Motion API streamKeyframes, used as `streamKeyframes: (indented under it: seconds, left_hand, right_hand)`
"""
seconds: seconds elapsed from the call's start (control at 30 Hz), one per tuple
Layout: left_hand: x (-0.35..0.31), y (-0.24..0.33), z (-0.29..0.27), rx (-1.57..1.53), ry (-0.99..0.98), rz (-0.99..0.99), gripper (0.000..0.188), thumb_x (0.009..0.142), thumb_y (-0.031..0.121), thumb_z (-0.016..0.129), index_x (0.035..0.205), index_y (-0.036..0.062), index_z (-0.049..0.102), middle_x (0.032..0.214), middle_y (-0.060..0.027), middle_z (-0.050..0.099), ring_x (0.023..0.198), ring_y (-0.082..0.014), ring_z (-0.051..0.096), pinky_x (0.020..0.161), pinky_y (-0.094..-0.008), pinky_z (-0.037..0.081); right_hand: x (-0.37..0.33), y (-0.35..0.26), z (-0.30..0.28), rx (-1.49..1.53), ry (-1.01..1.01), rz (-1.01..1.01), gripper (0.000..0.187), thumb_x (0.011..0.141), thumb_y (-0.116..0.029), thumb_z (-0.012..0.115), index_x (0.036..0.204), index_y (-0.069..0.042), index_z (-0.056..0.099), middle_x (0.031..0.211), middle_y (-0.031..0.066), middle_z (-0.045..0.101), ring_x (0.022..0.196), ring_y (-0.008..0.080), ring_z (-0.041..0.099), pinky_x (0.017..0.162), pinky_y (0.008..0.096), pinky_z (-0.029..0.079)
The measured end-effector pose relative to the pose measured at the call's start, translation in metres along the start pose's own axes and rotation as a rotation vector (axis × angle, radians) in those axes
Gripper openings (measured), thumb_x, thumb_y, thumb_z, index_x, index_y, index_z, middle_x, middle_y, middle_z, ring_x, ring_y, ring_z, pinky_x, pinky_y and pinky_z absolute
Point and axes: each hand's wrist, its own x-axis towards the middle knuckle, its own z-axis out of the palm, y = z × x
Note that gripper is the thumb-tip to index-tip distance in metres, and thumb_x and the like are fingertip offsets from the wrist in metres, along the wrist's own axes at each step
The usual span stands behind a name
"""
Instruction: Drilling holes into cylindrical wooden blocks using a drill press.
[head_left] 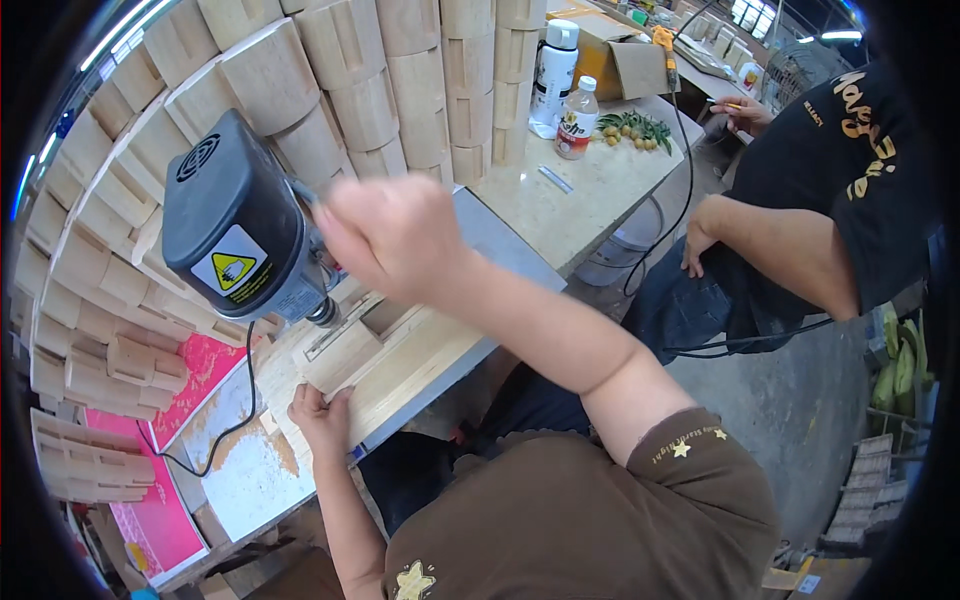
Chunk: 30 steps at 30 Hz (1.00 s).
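Brown T-shirt fabric, printed with gold stars, fills the foreground as we work at a drill press beside high stacks of pale wooden pieces. We judge the step in hand to be drilling a light, slotted wooden block under the chuck, though we cannot tell whether a bit meets the grain. By our reading, the next move calls for even pressure on the feed handle with the block held firm and square beneath the tool.

Our right hand, blurred, is clenched beside the machine, apparently around that handle, raised above the block and apart from it. Our left hand touches the wood at the block's near edge, fingers bent; whether it pinches or merely presses, we cannot tell. The block lies flat over the work surface, just beyond the left hand and lower than the right. To our right, a co-worker in a black shirt is near the surface, one hand holding a thin yellow item.
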Motion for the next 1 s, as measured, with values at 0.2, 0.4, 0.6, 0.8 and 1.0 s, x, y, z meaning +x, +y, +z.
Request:
streamKeyframes:
  seconds: [0.2, 0.4, 0.6, 0.8, 1.0]
  left_hand:
    - [0.012, 0.006, 0.047, 0.198, 0.087, 0.198, 0.032, 0.062, 0.023, 0.077, 0.081, 0.0077, 0.056, 0.072, -0.004, 0.052, 0.074, -0.0252, 0.051, 0.077, -0.0416, 0.031]
    - [0.013, 0.008, 0.038, 0.178, 0.044, 0.102, 0.045, 0.062, 0.025, 0.078, 0.103, 0.0126, 0.062, 0.074, -0.0008, 0.054, 0.076, -0.0209, 0.052, 0.079, -0.0414, 0.03]
    - [0.013, 0.003, 0.04, 0.148, 0.037, 0.106, 0.044, 0.062, 0.026, 0.078, 0.101, 0.0116, 0.063, 0.075, -0.0007, 0.055, 0.077, -0.0213, 0.052, 0.078, -0.0401, 0.029]
    - [0.007, -0.013, 0.043, 0.221, 0.056, 0.181, 0.034, 0.065, 0.024, 0.076, 0.09, 0.007, 0.061, 0.083, -0.0086, 0.057, 0.084, -0.0292, 0.052, 0.081, -0.0426, 0.033]
    - [0.007, 0.012, 0.034, 0.21, -0.059, 0.063, 0.032, 0.068, 0.021, 0.072, 0.096, 0.0105, 0.062, 0.082, -0.0046, 0.056, 0.083, -0.0251, 0.051, 0.084, -0.0404, 0.031]
  right_hand:
    - [0.084, 0.048, 0.038, -0.218, -0.219, 0.222, 0.03, 0.087, -0.031, 0.048, 0.081, -0.007, 0.064, 0.076, 0.0159, 0.064, 0.071, 0.0349, 0.061, 0.065, 0.0424, 0.049]
    - [0.064, 0.016, 0.007, -0.079, -0.279, 0.189, 0.029, 0.09, -0.025, 0.048, 0.079, -0.002, 0.062, 0.075, 0.0181, 0.059, 0.069, 0.0301, 0.057, 0.063, 0.038, 0.045]
    - [-0.022, -0.001, -0.012, 0.192, -0.184, 0.216, 0.015, 0.078, -0.011, 0.061, 0.066, -0.003, 0.055, 0.056, 0.0145, 0.048, 0.051, 0.0306, 0.053, 0.046, 0.0379, 0.039]
    - [-0.104, 0.024, 0.014, 0.127, -0.051, 0.005, 0.018, 0.073, -0.005, 0.065, 0.091, -0.004, 0.062, 0.079, 0.0115, 0.058, 0.069, 0.0307, 0.056, 0.06, 0.0395, 0.042]
    - [-0.119, 0.036, 0.032, 0.18, 0.039, -0.007, 0.014, 0.075, -0.011, 0.063, 0.087, -0.007, 0.06, 0.077, 0.0075, 0.056, 0.07, 0.0262, 0.055, 0.064, 0.0377, 0.042]
